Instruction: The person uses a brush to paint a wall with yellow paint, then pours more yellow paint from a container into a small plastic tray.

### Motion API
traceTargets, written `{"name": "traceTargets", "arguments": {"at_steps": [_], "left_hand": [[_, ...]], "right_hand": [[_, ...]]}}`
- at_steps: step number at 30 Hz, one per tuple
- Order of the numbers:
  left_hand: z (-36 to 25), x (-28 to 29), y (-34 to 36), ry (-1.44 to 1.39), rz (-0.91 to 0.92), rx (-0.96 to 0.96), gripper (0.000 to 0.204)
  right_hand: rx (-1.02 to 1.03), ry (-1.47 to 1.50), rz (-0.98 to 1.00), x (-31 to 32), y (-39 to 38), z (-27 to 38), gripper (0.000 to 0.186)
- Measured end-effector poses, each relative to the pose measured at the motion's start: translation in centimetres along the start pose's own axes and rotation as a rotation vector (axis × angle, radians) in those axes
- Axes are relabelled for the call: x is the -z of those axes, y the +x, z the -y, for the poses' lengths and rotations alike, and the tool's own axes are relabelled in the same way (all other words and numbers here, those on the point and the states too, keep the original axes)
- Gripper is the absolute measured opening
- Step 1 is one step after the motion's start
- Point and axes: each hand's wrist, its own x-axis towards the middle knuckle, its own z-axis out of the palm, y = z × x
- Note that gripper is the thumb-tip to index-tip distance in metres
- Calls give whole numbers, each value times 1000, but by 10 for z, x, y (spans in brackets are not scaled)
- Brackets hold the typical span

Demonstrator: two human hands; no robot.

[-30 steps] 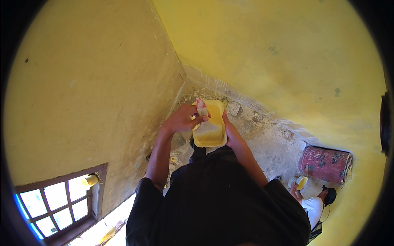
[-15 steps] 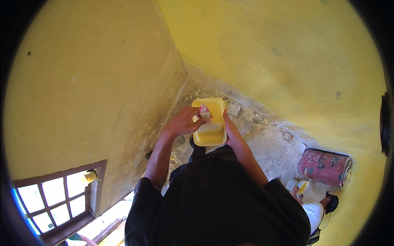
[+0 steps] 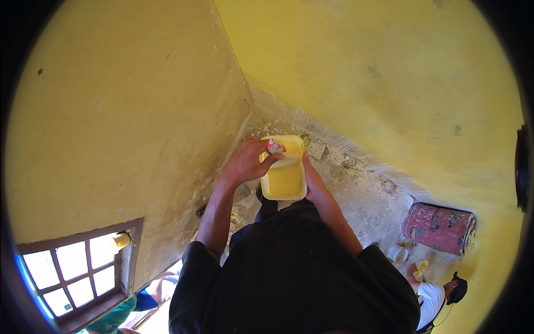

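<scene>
My left hand (image 3: pixel 247 162) is closed around the pink-and-white spattered handle of a paintbrush (image 3: pixel 275 147). The brush's pale, wide head (image 3: pixel 287 162) is over the inside of a yellow, paint-coated plastic tray (image 3: pixel 283 189), and I cannot tell how firmly it touches. My right hand (image 3: pixel 313 175) grips the tray's right rim, thumb up along the edge, with the other fingers hidden. The tray is held in front of my body, above the floor.
A worn red drum (image 3: pixel 439 227) lies by the right wall, near a pale bucket (image 3: pixel 397 253). A person in a white shirt (image 3: pixel 431 300) holds a yellow container (image 3: pixel 421 268). Another in green (image 3: pixel 114 316) is below the barred window (image 3: pixel 75 270). Rubble (image 3: pixel 318 148) lines the corner.
My left hand has shifted slightly, and the brush has tilted, showing more of its head. The person in white has moved the container away from the bucket. The person in green has come further into view.
</scene>
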Motion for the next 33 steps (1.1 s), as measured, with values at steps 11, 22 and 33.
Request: {"name": "traceTargets", "arguments": {"at_steps": [11, 22, 33], "left_hand": [[-6, 2, 6, 12, -61, -89, 13], [-11, 4, 10, 87, -99, -125, 19], [-6, 1, 6, 135, -106, -227, 24]], "right_hand": [[45, -11, -11, 1, -2, 0, 56], [43, 0, -28, -4, -5, 3, 53], [69, 4, -3, -6, -4, 8, 54]]}}
